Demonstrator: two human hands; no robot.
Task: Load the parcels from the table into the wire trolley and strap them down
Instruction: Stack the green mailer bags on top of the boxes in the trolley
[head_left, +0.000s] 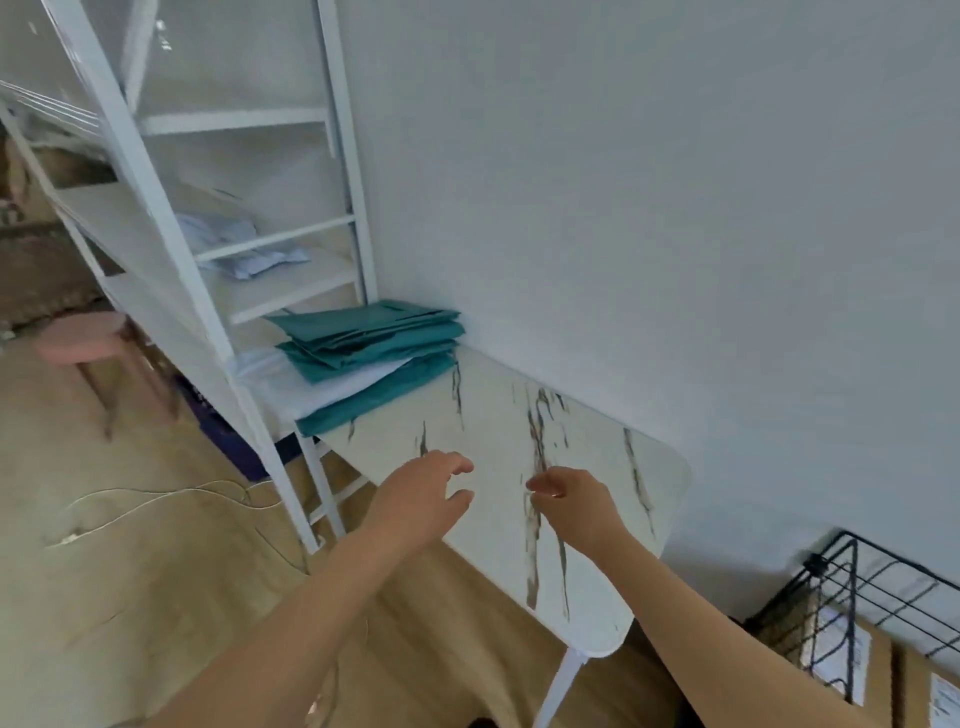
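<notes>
A stack of flat teal and white parcels (363, 353) lies at the far left end of the marble-patterned table (582, 467). My left hand (423, 496) hovers over the table's near edge with fingers spread and nothing in it. My right hand (574, 501) is a little to its right above the tabletop, fingers loosely curled and empty. Both hands are well short of the parcels. The black wire trolley (852, 597) stands at the lower right beside the table, with brown cardboard boxes (872, 660) bearing white labels inside it.
A white metal shelving unit (208, 270) stands left of the table with pale blue bags (228, 244) on a shelf. A pink stool (88, 343) and a loose white cable (156, 499) are on the wooden floor at left. A white wall runs behind the table.
</notes>
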